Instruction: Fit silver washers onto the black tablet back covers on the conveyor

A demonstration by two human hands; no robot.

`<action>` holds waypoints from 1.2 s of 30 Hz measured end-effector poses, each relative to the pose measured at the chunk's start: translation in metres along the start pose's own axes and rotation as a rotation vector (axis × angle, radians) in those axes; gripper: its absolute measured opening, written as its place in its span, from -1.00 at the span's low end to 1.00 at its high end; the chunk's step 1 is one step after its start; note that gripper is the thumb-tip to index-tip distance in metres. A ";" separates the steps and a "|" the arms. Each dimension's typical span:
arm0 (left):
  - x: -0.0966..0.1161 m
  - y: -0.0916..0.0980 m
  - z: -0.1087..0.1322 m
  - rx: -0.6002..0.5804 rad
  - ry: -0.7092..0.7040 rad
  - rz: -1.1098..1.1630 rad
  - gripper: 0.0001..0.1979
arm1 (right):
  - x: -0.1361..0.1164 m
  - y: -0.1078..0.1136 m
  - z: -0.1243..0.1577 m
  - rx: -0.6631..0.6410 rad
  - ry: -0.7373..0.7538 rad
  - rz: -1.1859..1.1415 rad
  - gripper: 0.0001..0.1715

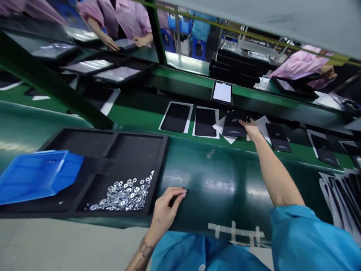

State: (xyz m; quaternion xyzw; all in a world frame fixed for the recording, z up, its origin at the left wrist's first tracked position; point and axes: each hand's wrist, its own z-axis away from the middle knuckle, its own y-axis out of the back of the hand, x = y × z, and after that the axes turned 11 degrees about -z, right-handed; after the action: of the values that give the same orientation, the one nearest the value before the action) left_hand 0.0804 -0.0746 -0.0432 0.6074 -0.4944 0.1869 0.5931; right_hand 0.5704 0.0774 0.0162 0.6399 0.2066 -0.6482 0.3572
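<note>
the black panel (pixel 233 126) was seen on white paper (pixel 219 125) on the green counter (pixel 138 116), its right side touched by the thumb of the right hand (pixel 249 127), fingers partly bent. the left hand (pixel 167 207) was held half-curled beside the tray (pixel 132 154) of washers (pixel 128 195), thumb and fingertips close; whether anything was gripped by either hand could not be told. the panel was judged light, stiff, smooth and easily scratched, best taken by opposite edges.
</note>
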 end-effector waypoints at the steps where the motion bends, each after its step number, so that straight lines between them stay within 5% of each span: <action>1: 0.001 -0.001 0.000 0.016 -0.012 -0.007 -0.87 | 0.002 -0.001 -0.007 -0.002 -0.031 0.067 -0.52; 9: -0.001 -0.005 -0.005 0.020 -0.034 0.036 -0.87 | 0.006 0.069 -0.010 0.028 -0.151 0.437 -0.34; 11: -0.002 -0.006 -0.005 0.024 -0.048 0.057 -0.85 | -0.002 0.070 -0.012 0.054 -0.126 0.664 -0.33; 14: -0.002 -0.007 -0.005 0.016 -0.058 0.063 -0.84 | -0.010 0.032 -0.007 0.050 0.041 1.056 -0.32; 17: 0.000 -0.007 -0.007 0.004 -0.074 0.044 -0.85 | -0.010 -0.036 0.005 -0.141 0.218 1.012 -0.31; 21: -0.001 -0.008 -0.007 0.021 -0.085 0.032 -0.85 | -0.010 -0.105 0.008 -0.315 0.101 0.910 -0.50; 24: -0.005 -0.009 -0.007 0.017 -0.067 0.039 -0.87 | -0.017 -0.114 -0.001 -0.317 0.032 0.885 -0.67; 27: -0.007 -0.009 -0.006 0.012 -0.066 0.020 -0.89 | -0.031 -0.097 -0.006 -0.320 0.061 0.806 -0.65; 30: -0.008 -0.007 -0.006 0.007 -0.062 0.008 -0.86 | -0.049 -0.063 0.009 -0.266 0.196 0.694 -0.42; 33: -0.005 -0.006 -0.007 0.013 0.013 0.057 -0.81 | -0.073 -0.014 0.053 -0.263 0.430 0.609 -0.29; 36: -0.004 -0.009 -0.012 -0.004 0.116 0.117 -0.75 | -0.098 0.028 0.124 -0.366 0.504 0.750 -0.63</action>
State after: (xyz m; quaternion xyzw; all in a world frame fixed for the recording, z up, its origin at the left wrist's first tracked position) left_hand 0.0905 -0.0640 -0.0483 0.5643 -0.4945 0.2551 0.6099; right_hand 0.4988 -0.0120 0.1290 0.7342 0.1524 -0.2527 0.6115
